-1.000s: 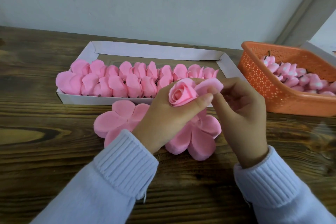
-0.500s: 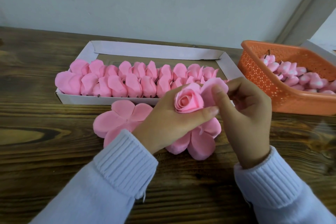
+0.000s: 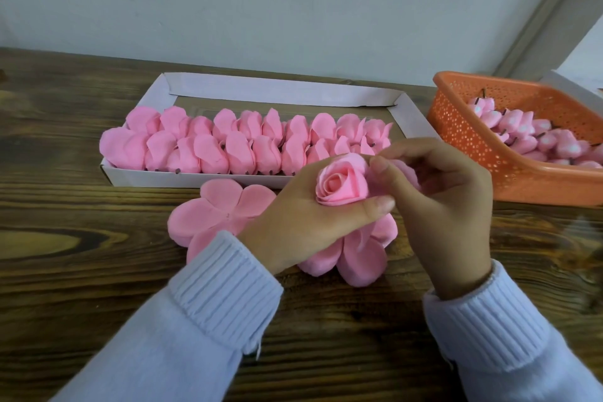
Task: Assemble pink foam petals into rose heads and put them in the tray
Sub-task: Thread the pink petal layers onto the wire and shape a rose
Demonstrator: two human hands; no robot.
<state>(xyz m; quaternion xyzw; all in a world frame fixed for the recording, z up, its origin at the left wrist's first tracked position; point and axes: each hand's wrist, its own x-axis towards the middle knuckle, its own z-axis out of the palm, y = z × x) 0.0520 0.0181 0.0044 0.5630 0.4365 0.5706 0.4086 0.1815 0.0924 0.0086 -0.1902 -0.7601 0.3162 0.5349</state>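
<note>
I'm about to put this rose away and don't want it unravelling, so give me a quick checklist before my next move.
1. The left hand grips the pink foam rose head: ok.
2. The right hand pinches its right side: ok.
3. Base petals closed: cannot tell, the hands hide them.
4. Bare room at the right end of the white cardboard tray: ok.
5. A flat pink foam petal piece lies ready on the wooden table: ok.
6. The orange plastic basket holds pink buds: ok.
</note>
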